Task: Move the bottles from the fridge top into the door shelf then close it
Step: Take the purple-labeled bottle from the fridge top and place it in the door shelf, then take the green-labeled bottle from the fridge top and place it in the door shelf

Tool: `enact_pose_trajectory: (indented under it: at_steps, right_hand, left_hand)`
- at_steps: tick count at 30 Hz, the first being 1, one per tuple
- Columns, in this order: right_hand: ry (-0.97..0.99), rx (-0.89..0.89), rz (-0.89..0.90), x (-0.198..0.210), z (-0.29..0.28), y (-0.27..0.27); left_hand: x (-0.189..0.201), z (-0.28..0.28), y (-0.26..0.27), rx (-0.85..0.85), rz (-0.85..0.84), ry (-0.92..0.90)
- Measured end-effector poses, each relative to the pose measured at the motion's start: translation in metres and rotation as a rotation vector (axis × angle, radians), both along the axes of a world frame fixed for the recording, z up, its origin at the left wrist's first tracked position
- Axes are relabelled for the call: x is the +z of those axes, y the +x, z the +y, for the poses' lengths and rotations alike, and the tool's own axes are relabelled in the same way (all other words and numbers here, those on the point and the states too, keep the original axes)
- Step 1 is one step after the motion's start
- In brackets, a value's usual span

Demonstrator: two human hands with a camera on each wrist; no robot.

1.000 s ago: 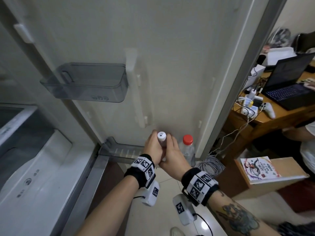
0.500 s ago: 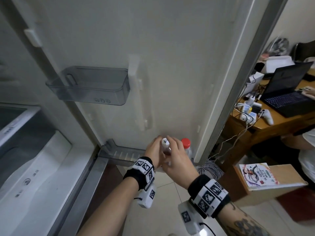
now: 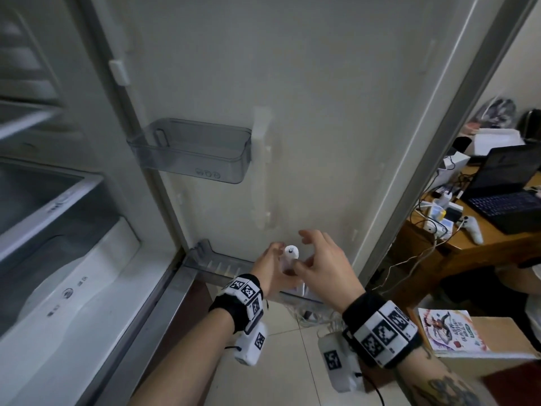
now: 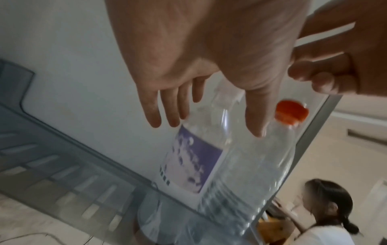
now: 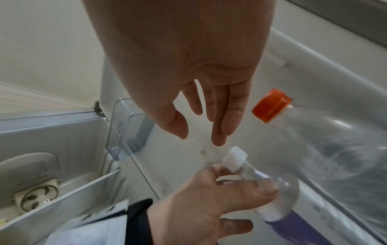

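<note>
Left hand (image 3: 270,269) curls loosely beside the upright white-capped bottle (image 3: 291,253) in the door shelf (image 3: 216,263), at its 9 o'clock; right hand (image 3: 323,260), spread, hovers at 3 o'clock, equally near.

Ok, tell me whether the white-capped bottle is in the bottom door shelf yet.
In. The white-capped bottle stands upright in the bottom door shelf, beside the red-capped bottle; the left hand is open around its neck.

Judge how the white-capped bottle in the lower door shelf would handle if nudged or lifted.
The white-capped bottle looks like thin clear plastic, so probably light and slightly squashy. Tall and narrow, it might tip if nudged, though the red-capped bottle stands close beside it. Its smooth wall may be slippery.
</note>
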State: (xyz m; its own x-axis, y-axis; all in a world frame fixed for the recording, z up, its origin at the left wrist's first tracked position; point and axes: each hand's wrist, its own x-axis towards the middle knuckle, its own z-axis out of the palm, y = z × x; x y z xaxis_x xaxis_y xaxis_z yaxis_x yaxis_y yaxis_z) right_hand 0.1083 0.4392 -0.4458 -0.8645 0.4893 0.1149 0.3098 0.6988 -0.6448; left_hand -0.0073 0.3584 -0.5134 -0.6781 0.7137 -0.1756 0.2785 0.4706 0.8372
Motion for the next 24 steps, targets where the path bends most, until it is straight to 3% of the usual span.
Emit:
enact_pose_trajectory:
  at_steps: [4, 12, 18, 24]
  right_hand:
    - [-0.004, 0.059, 0.040, 0.024, -0.013, -0.016]
    - [-0.054, 0.352, 0.222, 0.084, -0.089, -0.029]
    - [-0.171, 0.559, 0.460, 0.148, -0.163, -0.062]
    - [-0.329, 0.751, 0.691, 0.248, -0.245, -0.108]
  left_hand:
    - [0.019, -0.031, -0.006, 0.122, -0.017, 0.089]
    - [0.106, -0.159, 0.010, 0.329, 0.251, 0.151]
    - [0.205, -0.243, 0.020, 0.591, 0.591, 0.303]
    - [0.328, -0.308, 0.035, 0.841, 0.898, 0.432]
